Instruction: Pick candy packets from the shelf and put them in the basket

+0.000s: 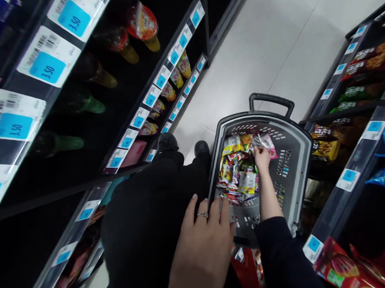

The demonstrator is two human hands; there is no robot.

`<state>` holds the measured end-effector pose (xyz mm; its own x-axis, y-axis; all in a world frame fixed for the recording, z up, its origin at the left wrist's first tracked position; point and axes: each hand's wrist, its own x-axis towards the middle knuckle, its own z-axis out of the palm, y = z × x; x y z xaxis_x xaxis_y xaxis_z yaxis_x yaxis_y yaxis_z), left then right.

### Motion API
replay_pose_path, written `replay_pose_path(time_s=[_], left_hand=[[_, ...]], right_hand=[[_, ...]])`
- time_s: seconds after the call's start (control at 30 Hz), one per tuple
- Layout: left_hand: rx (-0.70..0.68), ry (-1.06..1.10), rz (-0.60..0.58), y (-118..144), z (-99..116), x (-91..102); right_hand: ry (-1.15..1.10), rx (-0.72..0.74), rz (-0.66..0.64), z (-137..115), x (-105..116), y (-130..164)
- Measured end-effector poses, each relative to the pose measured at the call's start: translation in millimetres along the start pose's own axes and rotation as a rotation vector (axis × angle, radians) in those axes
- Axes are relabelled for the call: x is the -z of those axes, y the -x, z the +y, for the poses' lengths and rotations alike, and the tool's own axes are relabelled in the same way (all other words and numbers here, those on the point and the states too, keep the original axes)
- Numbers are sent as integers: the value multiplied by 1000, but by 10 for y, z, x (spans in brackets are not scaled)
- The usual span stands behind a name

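- My right hand is pinching a pink packet over the far heap; it risks slipping behind the snacks.
- My left hand is resting flat and unclenched on the basket near rim; leaning could be tipping it.

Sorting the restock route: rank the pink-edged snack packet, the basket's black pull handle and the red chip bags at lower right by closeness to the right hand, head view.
1. Pink-edged clear snack packet: inside the grey plastic basket, in the right hand's grip.
2. Black pull handle: at the basket's far end, beyond the hand.
3. Red chip bags: low shelf, far right.
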<state>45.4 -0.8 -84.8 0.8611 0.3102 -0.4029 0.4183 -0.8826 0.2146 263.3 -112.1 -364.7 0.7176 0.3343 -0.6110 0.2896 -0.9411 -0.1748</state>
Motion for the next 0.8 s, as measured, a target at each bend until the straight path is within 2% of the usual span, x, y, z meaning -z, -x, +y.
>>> replay_pose_path(time_s=[0.07, 0.17, 0.23, 0.3, 0.4, 0.5, 0.6, 0.7, 0.8], left_hand=[[-3, -4, 11, 4, 1, -7], [-24, -4, 47, 17, -1, -19], [-30, -6, 51, 25, -3, -19], [-29, -9, 34, 30, -5, -11], [-31, -18, -1, 28, -4, 12], [-27, -19, -15, 15, 2, 27], [-21, -10, 0, 3, 5, 25], [-19, -4, 14, 4, 1, 14], [-19, 8, 20, 10, -6, 3]], right_hand=[[15, 9, -90, 51, -217, 214], [48, 47, -322, 107, -667, 717], [99, 40, -418, 104, -965, 1043], [152, 30, -434, 75, -1189, 1276], [199, 29, -430, -2, -1349, 1418], [209, 36, -466, -99, -1340, 1426], [187, 42, -475, -134, -1177, 1439], [123, 39, -412, -30, -832, 1409], [-2, 23, -260, 136, -387, 1223]])
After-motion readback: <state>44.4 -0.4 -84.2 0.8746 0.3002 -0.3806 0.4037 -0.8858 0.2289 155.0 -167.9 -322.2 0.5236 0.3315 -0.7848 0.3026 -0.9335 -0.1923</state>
